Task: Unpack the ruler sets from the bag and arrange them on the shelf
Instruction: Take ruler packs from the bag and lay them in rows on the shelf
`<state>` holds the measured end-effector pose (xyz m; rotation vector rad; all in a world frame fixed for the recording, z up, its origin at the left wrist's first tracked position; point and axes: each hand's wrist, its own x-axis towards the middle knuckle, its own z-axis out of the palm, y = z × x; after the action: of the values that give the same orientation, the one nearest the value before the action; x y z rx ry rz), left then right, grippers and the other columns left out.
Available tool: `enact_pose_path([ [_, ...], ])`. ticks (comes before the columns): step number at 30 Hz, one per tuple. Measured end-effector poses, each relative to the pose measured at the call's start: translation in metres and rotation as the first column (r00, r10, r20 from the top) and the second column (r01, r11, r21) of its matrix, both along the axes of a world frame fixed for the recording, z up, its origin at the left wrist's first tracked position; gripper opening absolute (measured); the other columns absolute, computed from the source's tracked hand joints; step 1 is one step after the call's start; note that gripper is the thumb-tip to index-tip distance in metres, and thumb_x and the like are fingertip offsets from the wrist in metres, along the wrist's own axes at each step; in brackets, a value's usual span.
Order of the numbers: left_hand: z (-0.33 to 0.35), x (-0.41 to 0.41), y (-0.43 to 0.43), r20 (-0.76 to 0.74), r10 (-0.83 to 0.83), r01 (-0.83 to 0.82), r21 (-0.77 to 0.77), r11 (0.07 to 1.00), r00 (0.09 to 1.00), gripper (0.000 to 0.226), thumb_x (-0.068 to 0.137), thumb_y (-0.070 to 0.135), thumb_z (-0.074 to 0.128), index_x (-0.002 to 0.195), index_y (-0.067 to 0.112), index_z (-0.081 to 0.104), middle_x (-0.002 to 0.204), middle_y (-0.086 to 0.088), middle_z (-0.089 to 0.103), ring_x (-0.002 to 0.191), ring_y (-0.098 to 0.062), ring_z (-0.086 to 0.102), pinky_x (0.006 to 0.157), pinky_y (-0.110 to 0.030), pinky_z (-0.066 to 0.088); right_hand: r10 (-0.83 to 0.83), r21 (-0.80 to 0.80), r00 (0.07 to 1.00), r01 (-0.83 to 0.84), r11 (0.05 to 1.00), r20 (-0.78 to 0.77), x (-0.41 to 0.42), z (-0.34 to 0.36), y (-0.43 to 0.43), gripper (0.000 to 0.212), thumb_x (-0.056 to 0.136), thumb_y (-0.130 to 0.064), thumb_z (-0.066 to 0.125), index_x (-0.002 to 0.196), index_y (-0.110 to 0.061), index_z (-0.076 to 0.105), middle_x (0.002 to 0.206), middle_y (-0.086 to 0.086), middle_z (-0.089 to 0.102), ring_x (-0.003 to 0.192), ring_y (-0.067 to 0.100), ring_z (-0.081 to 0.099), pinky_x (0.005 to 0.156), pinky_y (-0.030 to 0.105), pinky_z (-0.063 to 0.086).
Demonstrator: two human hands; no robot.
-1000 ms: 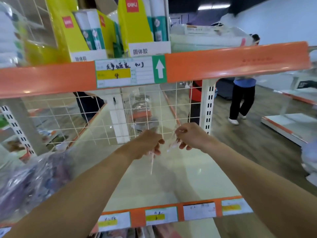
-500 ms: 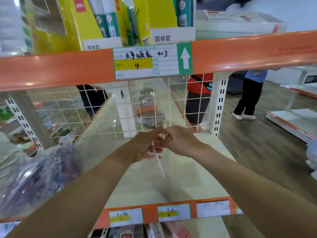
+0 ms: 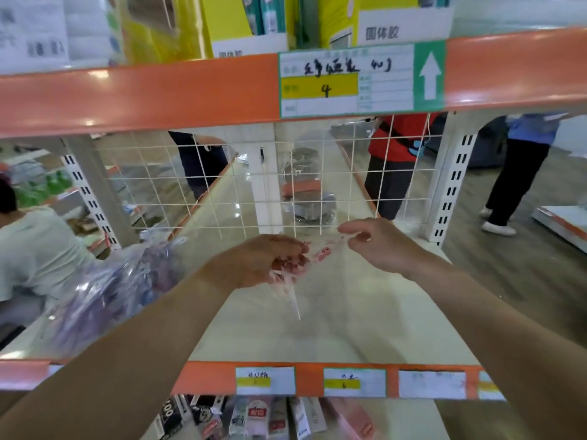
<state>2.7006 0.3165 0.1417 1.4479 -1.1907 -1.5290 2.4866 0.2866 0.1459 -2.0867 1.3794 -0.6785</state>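
Observation:
Both my hands reach over the cream shelf board (image 3: 349,312) in front of the wire grid. My left hand (image 3: 260,262) grips a bunch of clear ruler sets (image 3: 290,290) with pink prints, their ends hanging down below the fingers. My right hand (image 3: 378,242) pinches the top end of one clear ruler set (image 3: 327,250) that stretches between the two hands. A clear plastic bag (image 3: 104,300) with purple packs inside lies on the shelf at the left, beside my left forearm.
An orange shelf beam (image 3: 143,96) with a label crosses overhead, with yellow boxes (image 3: 235,20) above it. A wire grid (image 3: 222,185) closes the shelf's back. The orange front edge (image 3: 206,379) carries price labels. People stand behind the rack, and one sits at the left.
My hands were touching half a second ago; the right hand has now drawn away to the right, pulling one ruler set out of the bunch in my left hand. The camera moved closer.

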Motion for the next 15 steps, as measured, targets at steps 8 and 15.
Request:
enact_pose_path([
  [8,0.005,0.004,-0.002,0.124,0.141,-0.141,-0.006,0.990,0.982,0.004,0.085,0.008,0.067,0.088,0.006,0.067,0.073,-0.010,0.073,0.072,-0.023,0.063,0.087,-0.044,0.044,0.021,-0.028,0.998,-0.023,0.999,-0.061,0.006,-0.008,0.001,0.031,0.086,-0.025,0.068,0.117,-0.019,0.068,0.101,-0.004,0.068,0.092,0.011,0.061,0.081,0.022,0.046],
  [15,0.002,0.024,-0.011,0.136,0.393,-0.392,-0.035,0.919,0.909,0.005,0.089,0.008,0.059,0.090,0.005,0.063,0.073,-0.006,0.067,0.060,-0.018,0.061,0.063,-0.029,0.045,0.017,-0.053,0.966,-0.032,0.998,-0.258,0.026,-0.018,-0.004,0.024,0.089,-0.027,0.061,0.104,-0.010,0.070,0.094,0.006,0.069,0.087,0.024,0.062,0.078,0.031,0.049],
])
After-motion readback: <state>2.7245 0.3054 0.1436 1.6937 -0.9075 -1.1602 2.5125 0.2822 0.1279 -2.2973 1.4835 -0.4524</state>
